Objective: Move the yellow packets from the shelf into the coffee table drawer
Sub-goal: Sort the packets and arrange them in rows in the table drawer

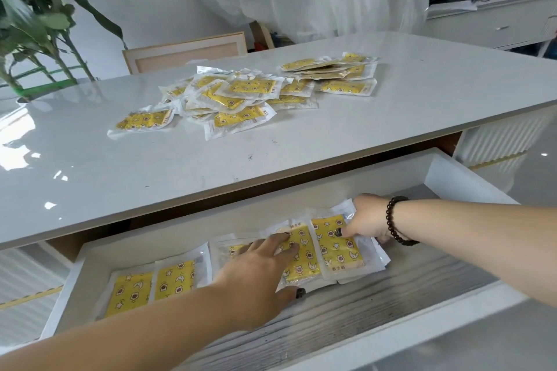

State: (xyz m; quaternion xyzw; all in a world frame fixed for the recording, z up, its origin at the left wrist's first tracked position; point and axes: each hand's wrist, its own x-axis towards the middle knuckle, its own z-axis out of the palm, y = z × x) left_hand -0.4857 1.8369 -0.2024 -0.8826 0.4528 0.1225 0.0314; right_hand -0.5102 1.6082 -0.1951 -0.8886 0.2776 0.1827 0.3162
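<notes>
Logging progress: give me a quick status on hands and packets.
Left hand flat on a drawer packet; right hand pinching the end packet. Pile waits on the tabletop. Nothing in the way.

Small dark characters run along the clear edge of the rightmost drawer packet (336, 245), at its six o'clock end, too tiny and blurred to read; nothing else legible.

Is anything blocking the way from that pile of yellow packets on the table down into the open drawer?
Nothing visible does. The pile of yellow packets lies on the tabletop, and the drawer below stands open, with bare floor in front of the row already inside.
</notes>
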